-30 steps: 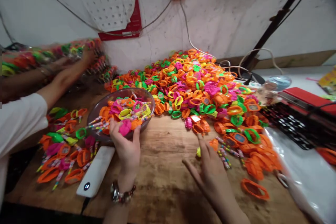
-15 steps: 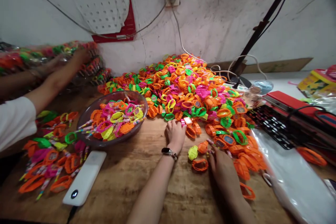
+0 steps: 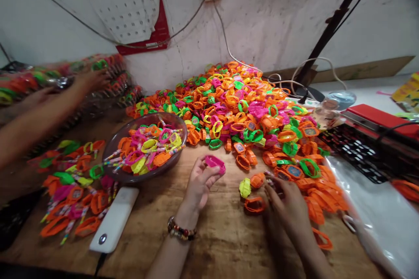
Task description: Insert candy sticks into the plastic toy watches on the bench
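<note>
My left hand [image 3: 200,183] is raised over the wooden table [image 3: 209,235], palm up, with its fingers pinching a pink plastic watch case [image 3: 215,162]. My right hand [image 3: 288,202] rests on the table at the near edge of a big heap of orange, pink, green and yellow watch cases [image 3: 242,113]; its fingers are curled over small pieces that I cannot make out. A yellow case [image 3: 244,187] and an orange case [image 3: 254,205] lie between my hands. A dark bowl [image 3: 113,144] of cases and beaded sticks stands left of my left hand.
A white power bank [image 3: 114,220] lies near the front edge. More cases [image 3: 70,192] are scattered at the left. Another person's arms [image 3: 49,104] reach over a bagged bundle [image 3: 104,74] at the far left. A black keyboard [image 3: 356,150], red box [image 3: 382,120] and plastic sheet [image 3: 376,222] lie at the right.
My left hand left the bowl, reached to the heap, and now lifts a pink case from it. My right hand moved right to the heap's edge and curled. The other person's arms shifted.
</note>
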Action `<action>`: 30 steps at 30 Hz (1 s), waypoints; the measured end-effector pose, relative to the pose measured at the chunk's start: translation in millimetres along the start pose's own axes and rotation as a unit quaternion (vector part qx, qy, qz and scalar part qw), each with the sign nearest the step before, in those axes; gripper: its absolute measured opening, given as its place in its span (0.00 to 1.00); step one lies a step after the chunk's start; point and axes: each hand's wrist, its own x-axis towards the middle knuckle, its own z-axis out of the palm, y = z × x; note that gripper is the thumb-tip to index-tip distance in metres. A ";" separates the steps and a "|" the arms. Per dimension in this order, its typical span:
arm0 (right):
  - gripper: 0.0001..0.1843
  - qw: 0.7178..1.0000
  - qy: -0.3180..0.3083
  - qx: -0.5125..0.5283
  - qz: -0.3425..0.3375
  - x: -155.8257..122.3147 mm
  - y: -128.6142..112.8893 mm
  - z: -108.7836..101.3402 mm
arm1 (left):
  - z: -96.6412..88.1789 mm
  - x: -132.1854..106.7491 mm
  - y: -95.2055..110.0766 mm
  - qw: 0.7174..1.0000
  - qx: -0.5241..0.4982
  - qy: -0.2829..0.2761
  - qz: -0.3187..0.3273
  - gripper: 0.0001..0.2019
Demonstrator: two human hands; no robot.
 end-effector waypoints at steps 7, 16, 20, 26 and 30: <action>0.13 0.964 -0.080 0.159 -0.199 -11.8 -114.4 -24.9 | -10.3 -40.3 13.1 0.993 0.071 0.024 0.095 0.18; 0.10 0.947 -0.082 0.129 -0.284 -25.7 -132.5 -4.3 | -12.5 -62.5 17.0 0.949 0.210 0.032 0.234 0.06; 0.12 0.948 -0.030 0.054 -0.311 -29.8 -130.3 0.9 | -14.3 -65.5 15.4 0.931 0.251 0.043 0.261 0.06; 0.16 0.940 -0.035 0.013 -0.339 -32.2 -134.2 2.4 | -21.4 -67.6 14.4 0.911 0.299 0.045 0.282 0.04; 0.20 0.920 0.001 -0.107 -0.376 -33.0 -135.2 4.8 | -25.2 -68.5 11.0 0.896 0.335 0.041 0.288 0.03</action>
